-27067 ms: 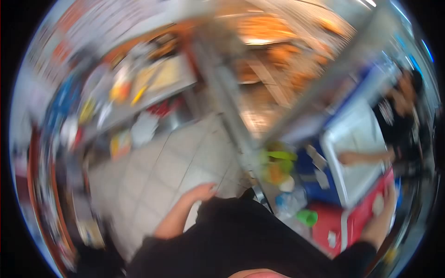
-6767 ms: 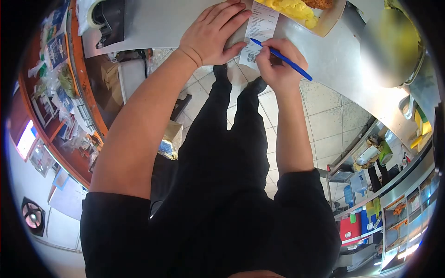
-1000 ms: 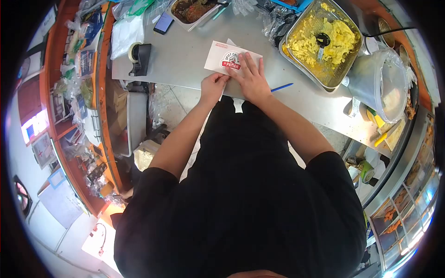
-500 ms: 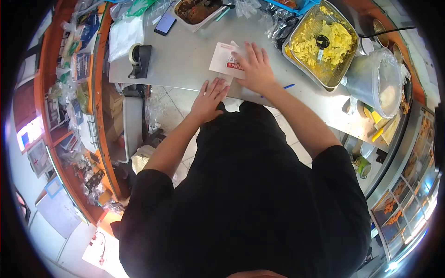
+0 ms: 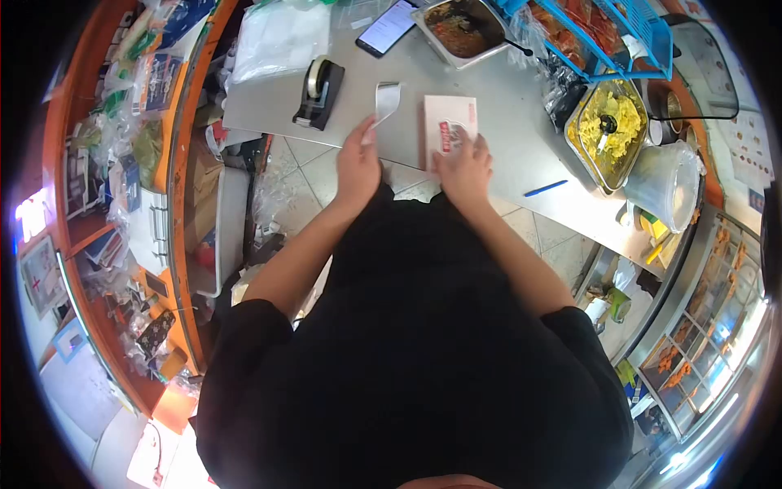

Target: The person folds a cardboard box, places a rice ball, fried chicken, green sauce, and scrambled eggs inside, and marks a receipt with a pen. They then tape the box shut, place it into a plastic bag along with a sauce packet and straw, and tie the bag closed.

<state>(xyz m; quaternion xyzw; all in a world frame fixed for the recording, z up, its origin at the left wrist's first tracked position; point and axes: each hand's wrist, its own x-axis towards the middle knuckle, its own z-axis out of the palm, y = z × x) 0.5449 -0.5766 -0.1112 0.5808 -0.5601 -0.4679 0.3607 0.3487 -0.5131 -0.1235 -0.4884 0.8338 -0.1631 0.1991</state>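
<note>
My left hand [image 5: 358,163] pinches the lower end of a white paper receipt [image 5: 384,101], which stands up curled above the steel counter [image 5: 505,114]. My right hand [image 5: 464,167] presses on the near end of a white paper bag with a red logo [image 5: 448,122], lying flat on the counter just right of the receipt. A blue pen [image 5: 546,188] lies on the counter to the right of my right hand, untouched.
A black tape dispenser [image 5: 319,91] sits left of the receipt, a phone [image 5: 388,26] and a tray of dark food [image 5: 459,26] behind. A pan of yellow food [image 5: 611,130], a clear plastic tub [image 5: 666,184] and a blue rack [image 5: 603,33] stand at right. Cluttered shelves [image 5: 138,163] line the left.
My left hand has picked the receipt up off the counter edge. The bag now lies turned lengthwise away from me, with my right hand at its near end instead of flat across it.
</note>
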